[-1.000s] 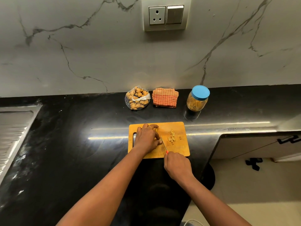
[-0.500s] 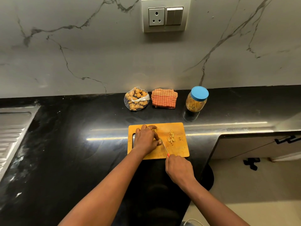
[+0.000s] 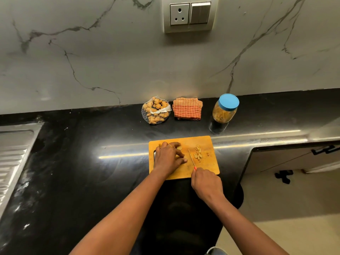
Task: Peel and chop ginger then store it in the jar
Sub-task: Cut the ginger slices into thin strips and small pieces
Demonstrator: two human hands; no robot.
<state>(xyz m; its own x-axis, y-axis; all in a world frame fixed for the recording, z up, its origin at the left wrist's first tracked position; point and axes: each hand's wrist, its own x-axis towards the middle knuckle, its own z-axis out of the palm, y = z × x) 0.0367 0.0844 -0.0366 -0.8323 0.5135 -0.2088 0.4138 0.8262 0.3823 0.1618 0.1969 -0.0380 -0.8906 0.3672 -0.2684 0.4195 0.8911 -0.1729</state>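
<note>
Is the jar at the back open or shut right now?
Shut. Its blue lid sits on top of the jar, covering the mouth.

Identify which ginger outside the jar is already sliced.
The small pile on the cutting board, right of the knife; the ginger in the net bag is whole.

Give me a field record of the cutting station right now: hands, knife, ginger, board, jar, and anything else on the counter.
left hand: holds ginger piece down on cutting board
right hand: grips knife, blade between left hand and ginger slices
ginger slices: small pile, right of the blade
cutting board: on black counter, near its front edge
jar: behind cutting board, blue lid on, yellowish contents inside
net bag of ginger: at the back, left of folded cloth
folded cloth: between net bag and jar
</note>
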